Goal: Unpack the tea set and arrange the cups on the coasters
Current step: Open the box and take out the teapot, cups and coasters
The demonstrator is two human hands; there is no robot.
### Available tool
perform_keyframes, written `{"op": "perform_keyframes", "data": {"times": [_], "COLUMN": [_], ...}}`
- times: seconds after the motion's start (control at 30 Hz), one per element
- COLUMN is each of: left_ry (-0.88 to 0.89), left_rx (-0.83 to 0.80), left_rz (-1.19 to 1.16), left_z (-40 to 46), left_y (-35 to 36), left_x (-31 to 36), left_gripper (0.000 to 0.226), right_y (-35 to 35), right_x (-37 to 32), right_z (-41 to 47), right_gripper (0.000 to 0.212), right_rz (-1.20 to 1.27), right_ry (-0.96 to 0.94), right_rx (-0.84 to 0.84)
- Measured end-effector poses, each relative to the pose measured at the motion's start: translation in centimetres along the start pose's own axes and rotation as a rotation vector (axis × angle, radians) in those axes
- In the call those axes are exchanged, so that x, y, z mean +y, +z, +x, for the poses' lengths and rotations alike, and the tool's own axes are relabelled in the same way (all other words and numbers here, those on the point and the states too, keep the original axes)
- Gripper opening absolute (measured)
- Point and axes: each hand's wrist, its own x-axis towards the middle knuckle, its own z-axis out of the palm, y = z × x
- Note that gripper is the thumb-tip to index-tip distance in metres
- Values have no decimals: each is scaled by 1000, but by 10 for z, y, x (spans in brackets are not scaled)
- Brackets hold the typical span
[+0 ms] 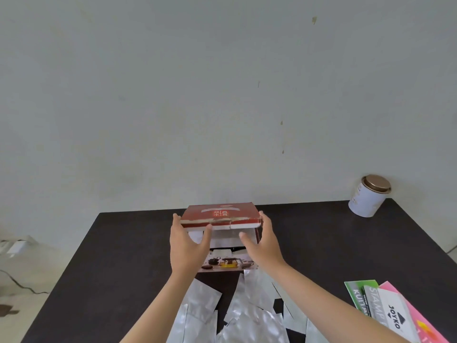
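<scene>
Both hands are gripping the red lid (220, 214) of the box (227, 262), which is sitting mid-bench (321, 243). The left hand (186, 240) is curling round the lid's left end, the right hand (263, 240) round its right end, thumbs underneath. Silver pouches (247, 315) are lying nearer the person. A tin (369, 195) is standing far right, and packets (390, 310) are lying near right.

We are seeing a dark table (123, 256) carrying a red box (220, 214); silver foil packets (237, 315) are lying nearer than the box, a white tin (368, 196) and booklets (388, 310) sitting to its right.
</scene>
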Motion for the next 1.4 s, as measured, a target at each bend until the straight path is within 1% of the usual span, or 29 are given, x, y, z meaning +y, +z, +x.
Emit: {"op": "perform_keyframes", "data": {"times": [0.13, 0.23, 0.3, 0.33, 0.37, 0.43, 0.53, 0.63, 0.73, 0.83, 1.0, 1.07, 1.23, 1.4], "left_ry": [62, 199, 249, 257, 253, 249, 268, 238, 244, 250, 251, 249, 240, 244], "left_rx": [5, -54, -126, -171, -215, -297, -370, -373, -350, -340, -328, -317, -291, -279], "left_rz": [-125, -159, -99, -45, 21, 177, 344, 373, 368, 335, 265, 234, 193, 189], "left_z": [23, 45, 60, 67, 72, 79, 85, 87, 88, 89, 89, 89, 89, 89], "left_y": [-1, 4, 10, 13, 18, 26, 35, 40, 43, 43, 42, 41, 41, 41], "left_x": [23, 26, 19, 14, 9, -6, -29, -39, -40, -43, -45, -46, -45, -46], "left_gripper": [93, 79, 74, 74, 73, 67, 57, 54, 53, 52, 51, 51, 51, 52], "right_y": [1, 4, 10, 14, 17, 21, 26, 31, 35, 38, 34, 34, 35, 35], "right_x": [-16, -24, -20, -16, -11, -3, 6, 19, 23, 21, 12, 10, -5, -27], "right_z": [33, 57, 70, 75, 80, 87, 89, 91, 90, 88, 96, 103, 117, 124], "right_gripper": [71, 75, 79, 85, 91, 96, 94, 88, 81, 73, 61, 59, 59, 58], "right_rz": [21, -8, -68, -127, -201, -335, -473, -646, -790, -925, -1027, -1076, -1164, -1218], "right_ry": [-83, -122, -138, -133, -123, -99, -52, -61, -105, -237, -570, -662, -742, -848], "right_rx": [61, 65, 48, 27, 7, -43, -142, -229, -270, -326, -569, -642, -754, -777]}}
